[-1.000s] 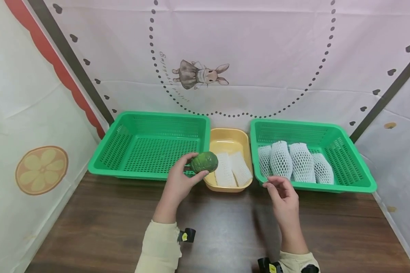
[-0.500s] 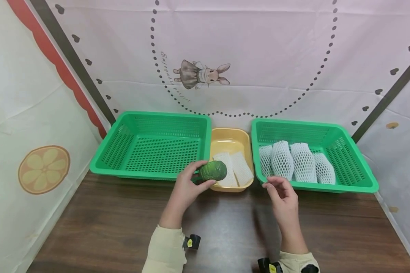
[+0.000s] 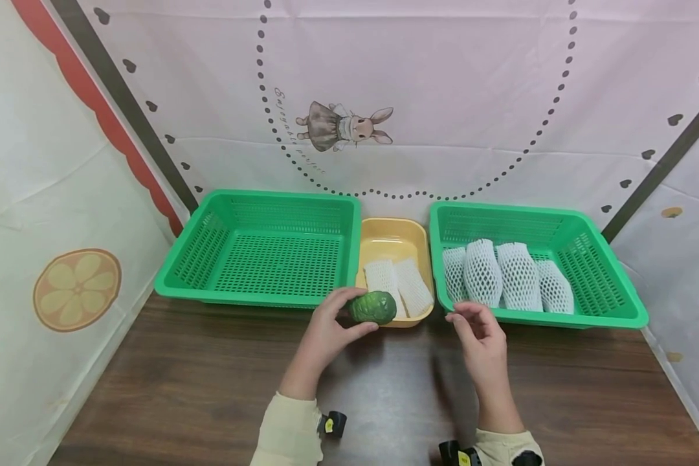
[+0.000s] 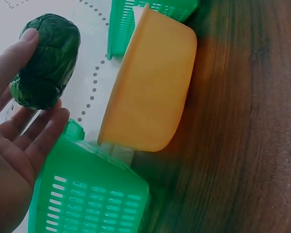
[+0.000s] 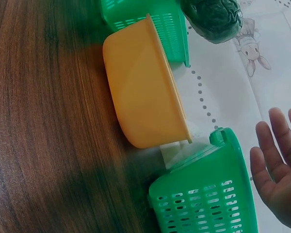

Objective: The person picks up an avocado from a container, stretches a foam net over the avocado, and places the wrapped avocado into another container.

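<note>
My left hand (image 3: 330, 330) grips a dark green, creased oval piece of produce (image 3: 373, 307) between thumb and fingers. In the head view it overlaps the front left part of the yellow tray (image 3: 395, 228); its glossy, wrinkled skin shows in the left wrist view. Two flat white foam net sleeves (image 3: 412, 285) lie in that tray. My right hand (image 3: 482, 343), holding nothing, hovers by the front left corner of the right green basket (image 3: 594, 320), its fingers loosely bent. Several long white foam-netted pieces (image 3: 482, 273) lie side by side in this basket.
A second green basket (image 3: 268, 262) with slotted walls stands left of the tray, nothing in it. All three containers stand in a row on a dark wooden table (image 3: 210, 382), against a pale printed cloth (image 3: 454, 84) with a rabbit picture.
My left hand has come rightward and toward me with the green piece of produce, from the left basket's corner to over the tray's front edge. The right hand stays nearly still.
</note>
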